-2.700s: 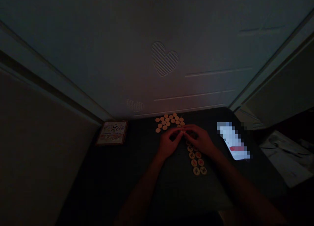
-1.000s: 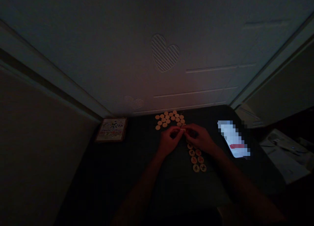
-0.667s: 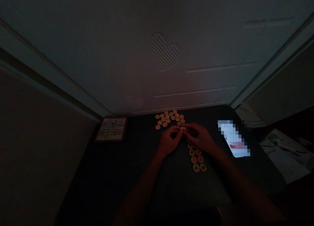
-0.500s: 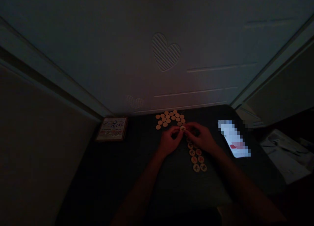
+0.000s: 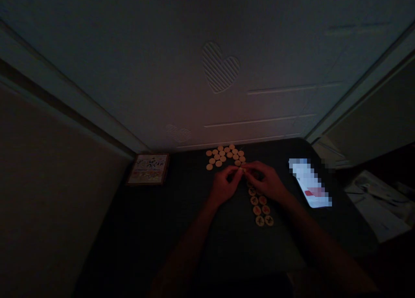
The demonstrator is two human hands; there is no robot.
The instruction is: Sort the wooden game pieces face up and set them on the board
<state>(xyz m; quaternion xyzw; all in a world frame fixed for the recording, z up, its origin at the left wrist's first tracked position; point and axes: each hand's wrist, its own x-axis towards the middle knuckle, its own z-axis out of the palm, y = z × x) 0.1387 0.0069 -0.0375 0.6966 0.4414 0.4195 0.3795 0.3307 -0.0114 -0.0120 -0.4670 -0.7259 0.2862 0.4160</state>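
Observation:
Between the fingertips of both hands is a round wooden Chinese chess piece (image 5: 244,171), mostly covered by the fingers. My left hand (image 5: 226,185) pinches it from the left, and my right hand (image 5: 264,180) from the right. Just beyond the hands lies a loose group of plain-topped Chinese chess pieces (image 5: 222,159), spread near the wall. Below my right hand, two columns of pieces (image 5: 260,220) run toward me, marked with black or red characters. The upper end of these columns is hidden under the right hand.
A flat box with a printed lid (image 5: 148,169) lies at the left of the dark table (image 5: 181,220). A lit phone (image 5: 310,183) rests on the right. Behind rises a pale panel with a heart relief (image 5: 221,67). Papers (image 5: 379,207) lie beyond the right edge.
The piece between my fingers has turned, so its marked face, visible before, is now mostly out of sight. Both hands stay in nearly the same place.

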